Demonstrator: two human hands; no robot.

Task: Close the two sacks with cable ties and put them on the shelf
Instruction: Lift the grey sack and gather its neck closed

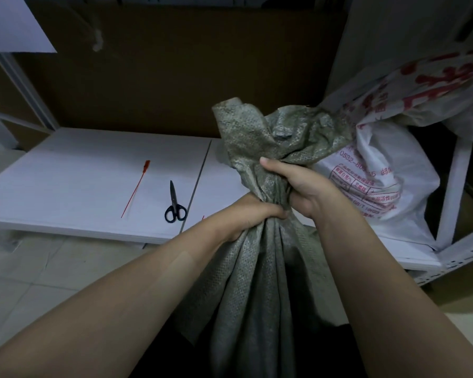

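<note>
A grey-green woven sack (257, 282) stands in front of me on the floor, its neck bunched together. My left hand (246, 214) grips the gathered neck low down. My right hand (298, 186) grips the same neck just above, fingers curled round the cloth. The loose top of the sack flares above both hands. A white sack with red print (388, 186) sits on the low white shelf (79, 186) at the right, its mouth open. A red cable tie (135, 188) lies flat on the shelf to the left. Another red tip (202, 217) peeks out by my left wrist.
Black-handled scissors (174, 204) lie on the shelf beside the cable tie. Brown cardboard (175, 72) backs the shelf. White metal uprights (448, 192) frame the rack at the right. Pale floor tiles (38, 282) spread at the left.
</note>
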